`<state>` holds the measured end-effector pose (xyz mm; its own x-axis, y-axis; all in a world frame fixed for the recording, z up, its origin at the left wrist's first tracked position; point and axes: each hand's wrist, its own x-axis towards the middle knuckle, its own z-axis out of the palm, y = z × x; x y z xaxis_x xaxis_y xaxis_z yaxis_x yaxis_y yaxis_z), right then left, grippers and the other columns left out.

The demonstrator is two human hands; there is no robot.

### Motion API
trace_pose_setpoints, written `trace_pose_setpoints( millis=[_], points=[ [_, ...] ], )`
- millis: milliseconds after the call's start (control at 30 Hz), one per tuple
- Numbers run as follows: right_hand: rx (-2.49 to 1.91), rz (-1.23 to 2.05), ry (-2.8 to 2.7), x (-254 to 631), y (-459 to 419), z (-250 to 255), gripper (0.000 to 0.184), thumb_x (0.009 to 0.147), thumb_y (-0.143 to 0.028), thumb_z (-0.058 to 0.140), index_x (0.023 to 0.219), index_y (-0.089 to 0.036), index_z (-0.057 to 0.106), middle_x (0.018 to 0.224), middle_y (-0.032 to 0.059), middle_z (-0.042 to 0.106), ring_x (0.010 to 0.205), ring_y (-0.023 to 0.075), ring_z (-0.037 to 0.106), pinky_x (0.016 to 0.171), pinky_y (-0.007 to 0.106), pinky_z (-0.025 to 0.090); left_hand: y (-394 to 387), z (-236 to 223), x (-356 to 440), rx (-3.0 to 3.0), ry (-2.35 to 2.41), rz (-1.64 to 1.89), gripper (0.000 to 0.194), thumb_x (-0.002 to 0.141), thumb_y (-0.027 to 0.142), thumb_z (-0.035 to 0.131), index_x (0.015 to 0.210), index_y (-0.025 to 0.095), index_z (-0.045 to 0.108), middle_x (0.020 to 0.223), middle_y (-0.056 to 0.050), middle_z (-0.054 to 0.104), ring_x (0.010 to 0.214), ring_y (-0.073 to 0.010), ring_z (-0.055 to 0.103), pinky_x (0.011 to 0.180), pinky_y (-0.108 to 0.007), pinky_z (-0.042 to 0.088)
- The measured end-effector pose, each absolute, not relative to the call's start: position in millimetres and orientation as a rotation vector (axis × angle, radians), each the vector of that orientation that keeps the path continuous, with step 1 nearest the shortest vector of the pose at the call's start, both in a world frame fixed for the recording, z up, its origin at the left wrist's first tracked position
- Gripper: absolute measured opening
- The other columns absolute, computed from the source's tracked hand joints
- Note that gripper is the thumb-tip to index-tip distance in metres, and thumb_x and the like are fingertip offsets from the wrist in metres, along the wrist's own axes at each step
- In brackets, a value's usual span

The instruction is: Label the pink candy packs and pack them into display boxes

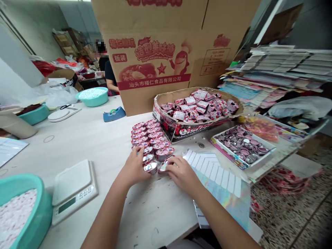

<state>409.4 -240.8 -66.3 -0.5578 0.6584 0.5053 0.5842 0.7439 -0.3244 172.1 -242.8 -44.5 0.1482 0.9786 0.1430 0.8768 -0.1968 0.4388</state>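
Note:
Two rows of small foil-lidded pink cups (150, 138) lie overlapping on the white table (103, 145). My left hand (135, 167) rests at the near end of the left row, fingers curled round a cup (151, 167). My right hand (181, 173) is closed on another cup (166, 164) at the near end of the right row. A sheet of white stickers (215, 171) on shiny backing lies just right of my right hand.
A cardboard tray of loose cups (199, 103) and a flat box of round lids (242, 143) stand beyond. A digital scale (74, 188) and teal bowls (23, 211) sit left. A big printed carton (160, 52) stands behind. A person works at the far left (107, 69).

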Motion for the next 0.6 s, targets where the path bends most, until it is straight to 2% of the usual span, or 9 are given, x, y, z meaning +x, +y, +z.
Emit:
trace_pose_setpoints(
  millis=[100,167,233,367,500,567,600],
  points=[
    [-0.821,0.173,-2.425,413.0,-251.4,-59.1,0.019,0.09,-0.005,0.054,0.088,-0.02,0.065,0.086,0.0042,0.06,0.084,0.0188,0.051,0.07,0.03,0.041,-257.7,-59.1,162.0,2.045,1.7,0.859,0.125,0.061,0.045,0.082,0.154,0.026,0.001,0.152,-0.017,0.021,0.141,-0.0397,0.03,0.113,-0.055,0.035],
    [-0.787,0.2,-2.478,409.2,-262.8,-55.3,0.017,0.093,-0.008,0.052,0.085,-0.02,0.063,0.083,0.0036,0.059,0.08,0.0179,0.05,0.068,0.029,0.039,-267.8,-67.4,153.7,1.905,1.621,1.02,0.122,0.068,0.048,0.078,0.153,0.033,-0.008,0.155,-0.015,0.014,0.141,-0.0379,0.032,0.112,-0.057,0.036],
    [-0.767,0.199,-2.502,398.7,-273.3,-54.1,0.017,0.095,-0.012,0.051,0.085,-0.019,0.063,0.082,0.0033,0.059,0.079,0.0179,0.05,0.068,0.029,0.038,-273.4,-72.1,146.2,1.746,1.559,1.112,0.107,0.078,0.05,0.071,0.153,0.036,-0.004,0.157,-0.012,0.014,0.14,-0.0343,0.036,0.113,-0.057,0.035],
    [-0.801,0.15,-2.441,366.6,-281.7,-59.2,0.016,0.097,-0.019,0.052,0.085,-0.019,0.063,0.079,0.0033,0.06,0.076,0.0185,0.05,0.067,0.031,0.035,-272.9,-71.3,142.6,1.459,1.524,1.28,0.071,0.089,0.057,0.051,0.149,0.031,0.024,0.156,-0.012,0.026,0.139,-0.0305,0.037,0.114,-0.055,0.033],
    [-0.872,0.175,-2.369,347.2,-278.8,-61.1,0.009,0.093,-0.019,0.059,0.087,-0.021,0.065,0.083,0.0047,0.062,0.079,0.0208,0.052,0.069,0.033,0.035,-271.9,-70.0,154.7,1.318,1.541,1.441,0.069,0.09,0.063,0.043,0.148,0.027,0.029,0.156,-0.012,0.029,0.144,-0.0288,0.031,0.117,-0.052,0.029],
    [-0.853,0.185,-2.358,348.1,-275.0,-58.6,0.003,0.09,-0.023,0.064,0.091,-0.022,0.067,0.09,0.0057,0.064,0.087,0.0235,0.055,0.074,0.036,0.036,-270.9,-74.3,160.9,1.267,1.5,1.478,0.07,0.092,0.064,0.039,0.149,0.025,0.027,0.158,-0.012,0.027,0.146,-0.0269,0.026,0.119,-0.049,0.025],
    [-0.835,0.18,-2.359,350.5,-272.4,-57.1,0.008,0.089,-0.026,0.065,0.096,-0.023,0.067,0.097,0.0066,0.065,0.093,0.0253,0.056,0.078,0.038,0.037,-270.0,-77.7,163.2,1.242,1.47,1.494,0.07,0.092,0.064,0.039,0.149,0.025,0.027,0.158,-0.012,0.025,0.147,-0.0265,0.025,0.119,-0.048,0.024]
  ],
)
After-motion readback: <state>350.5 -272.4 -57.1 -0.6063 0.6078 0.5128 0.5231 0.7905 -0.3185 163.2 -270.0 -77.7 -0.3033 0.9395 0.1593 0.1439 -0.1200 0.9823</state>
